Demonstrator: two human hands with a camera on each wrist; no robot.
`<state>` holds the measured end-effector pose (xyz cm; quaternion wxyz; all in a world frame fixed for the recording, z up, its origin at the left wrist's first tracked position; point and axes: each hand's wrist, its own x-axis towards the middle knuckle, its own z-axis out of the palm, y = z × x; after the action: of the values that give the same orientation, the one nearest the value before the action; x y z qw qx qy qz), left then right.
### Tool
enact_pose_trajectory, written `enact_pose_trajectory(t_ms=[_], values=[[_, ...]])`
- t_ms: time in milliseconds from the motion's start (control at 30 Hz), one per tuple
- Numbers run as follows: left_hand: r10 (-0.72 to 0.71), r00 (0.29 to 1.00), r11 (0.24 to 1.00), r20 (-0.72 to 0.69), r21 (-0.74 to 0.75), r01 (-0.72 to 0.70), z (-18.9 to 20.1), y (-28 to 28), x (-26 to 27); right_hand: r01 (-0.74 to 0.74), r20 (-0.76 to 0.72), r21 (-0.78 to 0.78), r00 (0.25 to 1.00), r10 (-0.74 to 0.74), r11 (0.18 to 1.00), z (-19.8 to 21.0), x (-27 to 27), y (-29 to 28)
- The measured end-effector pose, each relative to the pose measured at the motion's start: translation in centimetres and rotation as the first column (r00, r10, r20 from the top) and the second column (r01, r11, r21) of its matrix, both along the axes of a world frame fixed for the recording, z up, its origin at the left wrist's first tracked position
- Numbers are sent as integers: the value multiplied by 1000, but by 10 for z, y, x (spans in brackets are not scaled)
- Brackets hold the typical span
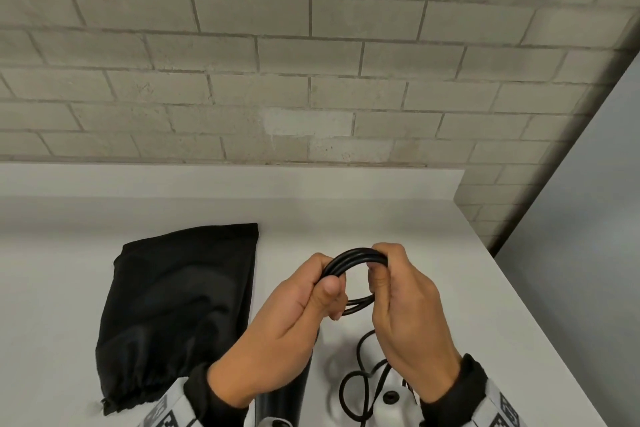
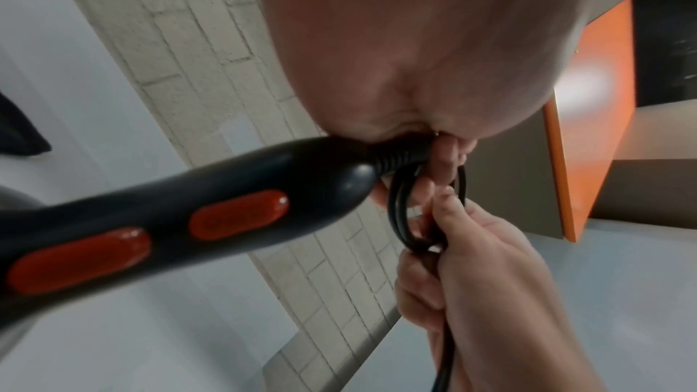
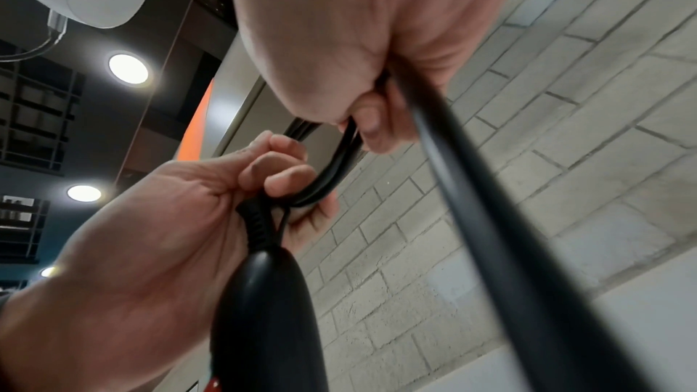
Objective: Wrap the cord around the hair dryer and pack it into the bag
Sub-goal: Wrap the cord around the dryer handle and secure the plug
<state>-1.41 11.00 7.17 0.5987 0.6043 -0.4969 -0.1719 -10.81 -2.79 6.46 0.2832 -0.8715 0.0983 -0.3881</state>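
A black cord is gathered into several loops above the white table. My left hand grips the loops on their left side, thumb on top. My right hand grips their right side with curled fingers. The black hair dryer handle with two red buttons hangs from the cord's ribbed end, which lies in my left hand. The rest of the cord runs down from my right hand and lies loose on the table. A black drawstring bag lies flat to the left.
The white table ends at a slanted edge on the right and meets a grey brick wall at the back. A white object with a dark hole sits at the near edge beside the loose cord.
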Motion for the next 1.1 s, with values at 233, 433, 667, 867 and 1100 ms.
enact_pose_trajectory(t_ms=[233, 433, 667, 867, 1100], values=[[8, 1000, 1000, 25, 2, -8, -2, -3, 0, -176, -77, 131, 979, 187, 976, 13, -16, -20], [1, 998, 999, -64, -38, -3, -5, -7, 0, -147, 12, 218, 989, 147, 965, 3, -24, -20], [-53, 900, 963, -433, -261, -69, -4, -7, 6, -185, 174, 741, 981, 82, 645, -30, -12, -2], [67, 780, 906, -622, -290, -309, 0, -2, 14, -164, 187, 808, 982, 16, 566, -55, -24, 19], [11, 786, 901, -618, -335, -277, -8, 10, 17, 103, 61, 247, 991, -122, 963, -42, -31, 18]])
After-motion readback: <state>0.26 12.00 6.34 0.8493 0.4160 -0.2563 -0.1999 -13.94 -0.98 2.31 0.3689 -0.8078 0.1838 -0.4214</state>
